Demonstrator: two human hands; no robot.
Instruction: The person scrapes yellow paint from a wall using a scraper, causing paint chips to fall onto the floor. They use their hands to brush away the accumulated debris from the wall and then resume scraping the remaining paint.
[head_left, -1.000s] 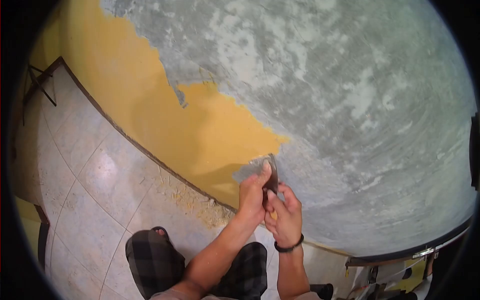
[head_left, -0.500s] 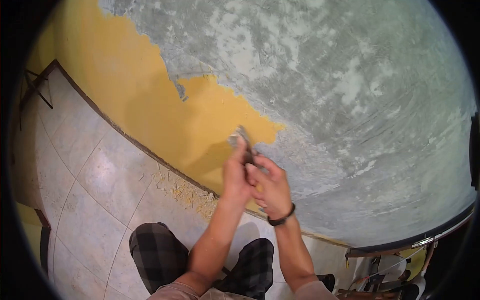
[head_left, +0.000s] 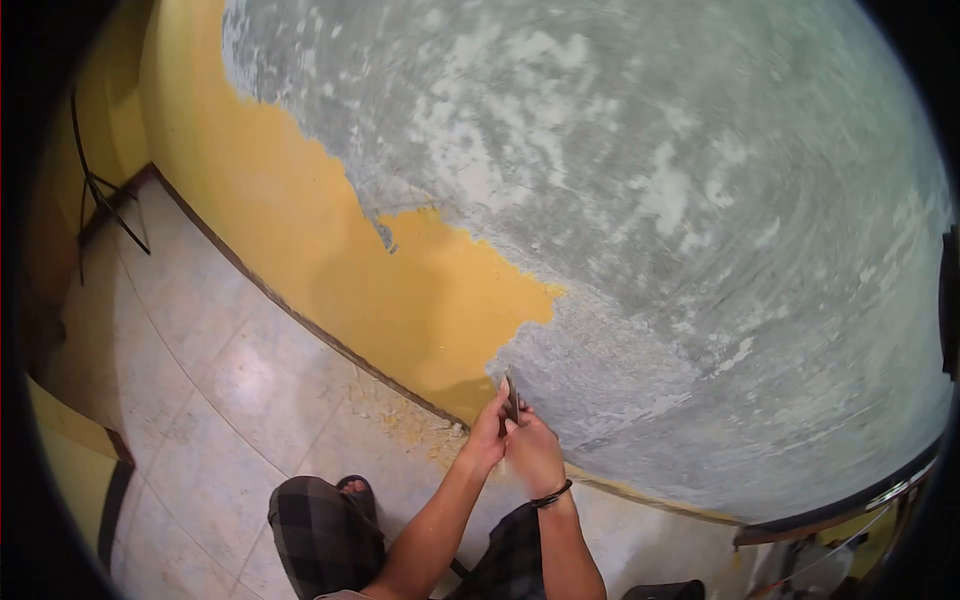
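Note:
Both my hands are together low on the wall, closed on a narrow scraper (head_left: 513, 400) whose tip meets the wall near the border between paint and bare plaster. My left hand (head_left: 487, 430) grips it from the left, its thumb stretched up along the blade. My right hand (head_left: 535, 455), slightly blurred, wraps around the lower part, so the handle is mostly hidden. Yellow paint (head_left: 430, 310) covers the wall to the left of the tool. Scraped grey plaster (head_left: 620, 340) spreads above and to the right, with a ragged edge between them.
Paint flakes (head_left: 405, 425) lie on the tiled floor (head_left: 230, 400) along the dark baseboard (head_left: 330, 345). A thin black metal stand (head_left: 95, 185) is at the far left. Various items (head_left: 830, 560) stand at the lower right. My knees are below my arms.
My hands and the scraper have moved downward along the wall. Grey plaster now shows where yellow paint was, left of the earlier border. The view has shifted as well.

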